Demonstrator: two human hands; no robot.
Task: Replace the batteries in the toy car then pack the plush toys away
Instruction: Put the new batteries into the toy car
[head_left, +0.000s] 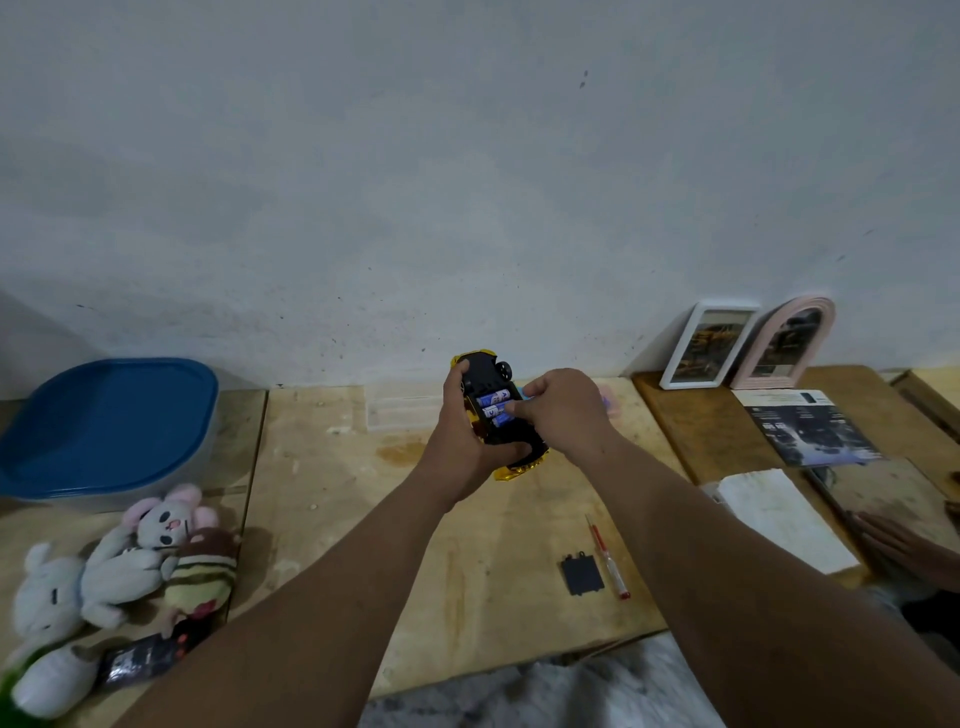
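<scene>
Cradling toy car (496, 410), both hands (563, 410)

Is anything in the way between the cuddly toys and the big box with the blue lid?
Nothing visible lies between them: the pile of grey and striped plush toys sits right in front of the clear plastic box. But its blue lid is on, so that blocks the way in, and both hands are busy with the yellow toy car.

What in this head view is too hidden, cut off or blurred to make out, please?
- Batteries: polarity marks too small; right hand fingertips cover their ends.
- Toy car: body side faces away, left hand wraps it.
- White plush toy: cut by the bottom-left edge.
- Framed pictures: contents blurred.
- Another person's hand: cut by the right edge.
</scene>
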